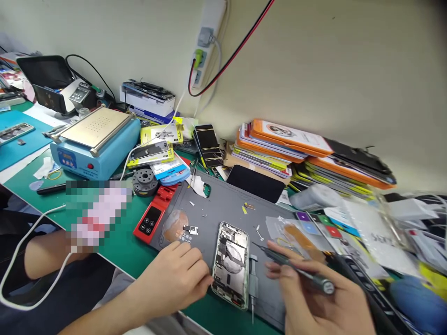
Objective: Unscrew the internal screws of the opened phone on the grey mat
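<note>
A phone body, opened so that its inner parts and a round coil show, lies on a grey work mat. My left hand rests at the phone's left edge with its fingers curled in. The fingertips are hidden, and whether they grip anything cannot be made out. Between the thumb and fingers of my right hand is a slim dark screwdriver, its tip pointing left, just right of the phone. A grey syringe-like tool lies along the phone's right side. A small metal part sits above my left hand.
A red device with buttons borders the mat on the left. Behind it stand a round dark holder and a blue heating plate. Stacked boxes line the wall. Another person's forearm is at left, beside a white cable.
</note>
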Motion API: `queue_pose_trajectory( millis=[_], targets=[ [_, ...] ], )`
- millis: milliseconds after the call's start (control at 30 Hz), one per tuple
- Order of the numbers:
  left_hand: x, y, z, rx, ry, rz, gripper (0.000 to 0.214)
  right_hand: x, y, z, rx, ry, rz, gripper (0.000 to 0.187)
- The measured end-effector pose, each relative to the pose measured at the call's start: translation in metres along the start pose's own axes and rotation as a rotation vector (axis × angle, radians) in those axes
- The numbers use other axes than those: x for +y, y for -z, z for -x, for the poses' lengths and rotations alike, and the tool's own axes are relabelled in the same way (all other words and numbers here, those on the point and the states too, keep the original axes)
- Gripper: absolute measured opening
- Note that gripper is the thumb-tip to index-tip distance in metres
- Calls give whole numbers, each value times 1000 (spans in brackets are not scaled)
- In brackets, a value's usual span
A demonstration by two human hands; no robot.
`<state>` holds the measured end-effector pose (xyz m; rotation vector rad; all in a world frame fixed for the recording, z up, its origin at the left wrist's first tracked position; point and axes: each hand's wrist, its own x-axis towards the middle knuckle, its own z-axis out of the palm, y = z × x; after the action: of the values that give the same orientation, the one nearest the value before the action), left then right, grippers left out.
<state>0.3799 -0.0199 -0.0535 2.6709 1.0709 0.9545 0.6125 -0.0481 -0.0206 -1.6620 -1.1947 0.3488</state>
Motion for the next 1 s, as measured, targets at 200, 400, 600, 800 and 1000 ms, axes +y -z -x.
queue_pose_trajectory(
  millis=[200,400,600,800,1000],
  targets=[
    [0,3,-3,85,40,60,19,-31,-50,7,-499,311,-64,14],
    [-1,1,-6,153,57,102,19,-42,-77,-6,-585,324,-93,25],
    [-2,-2,-5,164,54,104,21,-39,-88,-5,-669,179,-49,32],
    [-2,-3,-4,184,41,107,21,-29,-84,-3,-641,201,-41,30],
    [-2,-4,-1,184,29,72,22,-14,-81,-6,-591,289,-41,26]
  ],
)
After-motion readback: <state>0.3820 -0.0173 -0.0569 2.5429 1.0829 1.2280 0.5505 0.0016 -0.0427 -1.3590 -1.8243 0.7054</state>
